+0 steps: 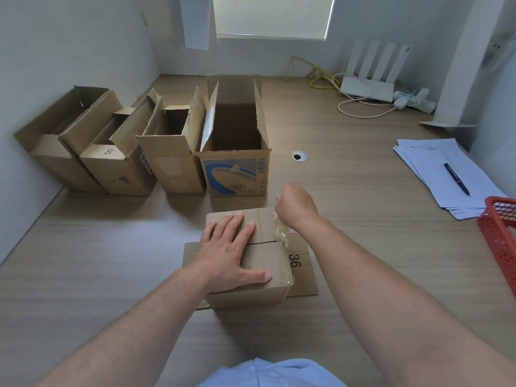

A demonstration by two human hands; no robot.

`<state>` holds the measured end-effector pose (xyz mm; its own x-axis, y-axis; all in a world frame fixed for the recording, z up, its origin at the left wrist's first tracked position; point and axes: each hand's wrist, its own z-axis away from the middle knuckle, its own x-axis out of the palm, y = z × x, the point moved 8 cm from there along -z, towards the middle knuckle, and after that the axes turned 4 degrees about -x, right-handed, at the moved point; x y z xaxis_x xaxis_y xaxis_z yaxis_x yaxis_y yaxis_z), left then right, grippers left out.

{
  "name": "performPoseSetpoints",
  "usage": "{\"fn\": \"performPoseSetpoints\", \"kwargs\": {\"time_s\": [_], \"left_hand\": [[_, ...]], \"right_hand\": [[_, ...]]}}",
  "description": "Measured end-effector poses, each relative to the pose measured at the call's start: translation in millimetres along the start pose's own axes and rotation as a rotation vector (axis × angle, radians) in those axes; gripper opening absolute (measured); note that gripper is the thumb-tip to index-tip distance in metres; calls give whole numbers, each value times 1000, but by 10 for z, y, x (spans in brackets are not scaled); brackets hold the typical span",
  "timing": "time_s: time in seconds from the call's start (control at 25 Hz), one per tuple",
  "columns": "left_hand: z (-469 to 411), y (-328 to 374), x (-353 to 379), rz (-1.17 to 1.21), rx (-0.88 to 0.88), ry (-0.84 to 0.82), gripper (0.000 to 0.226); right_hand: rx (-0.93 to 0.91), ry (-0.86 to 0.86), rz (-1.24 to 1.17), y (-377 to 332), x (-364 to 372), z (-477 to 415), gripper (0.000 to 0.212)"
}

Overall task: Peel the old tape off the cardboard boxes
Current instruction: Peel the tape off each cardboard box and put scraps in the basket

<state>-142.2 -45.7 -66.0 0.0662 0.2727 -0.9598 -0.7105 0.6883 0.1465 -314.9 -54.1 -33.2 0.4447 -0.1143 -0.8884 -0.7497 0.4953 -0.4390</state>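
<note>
A small closed cardboard box (265, 258) sits on the wooden desk right in front of me, with a flat flap marked "36" sticking out on its right side. My left hand (229, 250) lies flat on the box top, fingers spread and pressing down. My right hand (296, 205) is raised above the box's far right corner, fingers curled, pinching a strip of clear old tape (282, 233). The tape stretches from my fingers down to the right end of the box's centre seam. More clear tape wraps the near right corner.
Several open cardboard boxes (234, 141) stand in a row at the back left, against the wall. A red mesh basket (499, 233) sits at the right edge, papers with a pen (456, 178) behind it. A white router (368, 88) and cables lie far right.
</note>
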Motion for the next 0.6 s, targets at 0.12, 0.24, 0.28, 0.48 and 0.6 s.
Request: {"fn": "performPoseSetpoints", "kwargs": {"time_s": [0.12,0.24,0.28,0.48,0.6], "left_hand": [[-5,3,12,3,-3,-7,112],[-16,3,2,9,-1,-1,112],[-20,3,0,11,-2,-3,112],[-16,6,-10,9,-6,-10,112],[-18,11,-18,17,-7,-9,112]], "right_hand": [[-8,62,-210,159,-62,127,13],[-64,101,-464,245,-171,312,15],[-93,106,-498,245,-211,359,16],[-161,226,-586,265,-515,369,15],[-186,159,-479,224,-511,331,14]]}}
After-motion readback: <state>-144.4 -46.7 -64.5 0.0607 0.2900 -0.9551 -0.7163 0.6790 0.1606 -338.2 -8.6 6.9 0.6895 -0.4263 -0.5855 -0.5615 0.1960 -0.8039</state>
